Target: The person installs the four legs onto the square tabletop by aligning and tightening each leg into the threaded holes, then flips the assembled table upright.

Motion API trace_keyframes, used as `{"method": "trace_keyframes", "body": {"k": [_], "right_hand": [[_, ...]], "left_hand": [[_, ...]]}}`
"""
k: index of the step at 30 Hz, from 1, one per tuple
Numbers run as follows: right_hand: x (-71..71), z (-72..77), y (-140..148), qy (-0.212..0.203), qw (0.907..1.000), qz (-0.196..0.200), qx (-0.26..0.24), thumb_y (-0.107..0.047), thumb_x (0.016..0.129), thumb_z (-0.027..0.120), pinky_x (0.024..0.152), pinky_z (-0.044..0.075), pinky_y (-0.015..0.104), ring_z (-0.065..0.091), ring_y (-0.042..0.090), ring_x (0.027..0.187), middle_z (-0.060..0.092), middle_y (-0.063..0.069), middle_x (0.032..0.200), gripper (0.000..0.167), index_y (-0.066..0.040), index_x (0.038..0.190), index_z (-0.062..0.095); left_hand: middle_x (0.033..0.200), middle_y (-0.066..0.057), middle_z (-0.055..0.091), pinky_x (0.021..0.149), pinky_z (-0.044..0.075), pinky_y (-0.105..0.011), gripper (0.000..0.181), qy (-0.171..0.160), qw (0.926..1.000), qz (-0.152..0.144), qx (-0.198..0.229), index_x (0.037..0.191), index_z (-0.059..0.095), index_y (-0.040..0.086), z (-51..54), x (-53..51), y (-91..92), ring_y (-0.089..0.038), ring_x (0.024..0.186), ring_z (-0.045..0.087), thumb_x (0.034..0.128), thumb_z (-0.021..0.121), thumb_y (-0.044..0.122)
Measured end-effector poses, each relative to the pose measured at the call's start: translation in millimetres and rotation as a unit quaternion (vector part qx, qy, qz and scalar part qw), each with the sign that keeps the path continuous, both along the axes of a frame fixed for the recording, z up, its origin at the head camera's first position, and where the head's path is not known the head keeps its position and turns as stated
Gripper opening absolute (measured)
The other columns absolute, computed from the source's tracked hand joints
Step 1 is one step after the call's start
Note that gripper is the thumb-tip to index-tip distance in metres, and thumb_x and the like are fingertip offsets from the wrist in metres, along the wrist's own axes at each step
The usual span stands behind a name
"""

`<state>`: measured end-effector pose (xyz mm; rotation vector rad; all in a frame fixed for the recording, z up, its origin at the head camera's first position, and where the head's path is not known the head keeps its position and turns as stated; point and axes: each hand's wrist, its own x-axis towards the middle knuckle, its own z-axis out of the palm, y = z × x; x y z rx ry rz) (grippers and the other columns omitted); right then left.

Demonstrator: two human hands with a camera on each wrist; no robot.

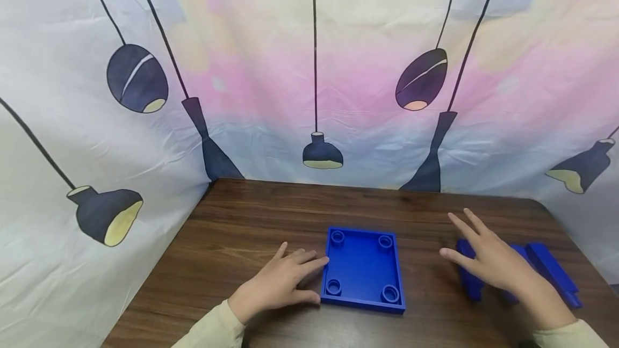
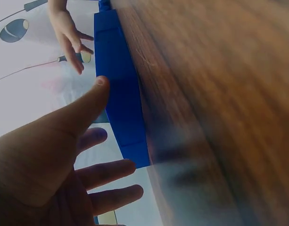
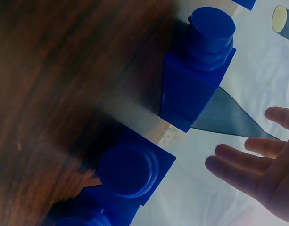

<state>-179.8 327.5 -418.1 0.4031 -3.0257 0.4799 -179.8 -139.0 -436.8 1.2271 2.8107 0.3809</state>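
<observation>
A square blue panel [image 1: 362, 267] lies on the table, with a raised rim and a ring-shaped socket in each corner. At its left side is my left hand [image 1: 282, 281], fingers spread, with fingertips at or close to the rim. In the left wrist view, the thumb is against or just in front of the panel's blue side wall [image 2: 123, 94]. My right hand [image 1: 495, 256] hovers over several blue pieces [image 1: 469, 286], fingers extended and holding nothing. The right wrist view shows blocky blue pieces [image 3: 189, 92] with round pegs; the hand and arm partly hide them in the head view.
The brown wooden table [image 1: 271, 214] carries these blue parts. A long blue piece [image 1: 553, 270] lies at the far right, beside the right forearm. Behind the table and along its sides hangs a cloth [image 1: 261, 95] printed with lamps.
</observation>
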Motion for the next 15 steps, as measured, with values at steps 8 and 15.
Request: {"method": "trace_keyframes", "body": {"k": [8, 15], "right_hand": [[-5.6, 0.1, 1.6, -0.024, 0.9994, -0.017, 0.019, -0.059, 0.1, 0.065, 0.081, 0.047, 0.079, 0.051, 0.072, 0.118, 0.028, 0.047, 0.155, 0.095, 0.003, 0.163, 0.031], [-9.4, -1.5, 3.1, -0.054, 0.9981, -0.016, 0.026, -0.057, 0.099, 0.069, 0.079, 0.05, 0.076, 0.058, 0.068, 0.109, 0.037, 0.051, 0.144, 0.095, 0.009, 0.159, 0.035]], "left_hand": [[0.153, -0.011, 0.058, 0.113, 0.037, -0.071, 0.07, 0.001, 0.9995, -0.015, -0.029, 0.158, 0.053, 0.025, -2.2, -2.2, 4.7, -0.039, 0.14, 0.055, 0.0954, 0.074, 0.048], [0.157, -0.008, 0.055, 0.112, 0.039, -0.069, 0.064, -0.002, 0.9985, -0.028, -0.047, 0.155, 0.057, 0.027, -4.5, -3.8, 7.8, -0.036, 0.144, 0.051, 0.0971, 0.069, 0.054]]}}
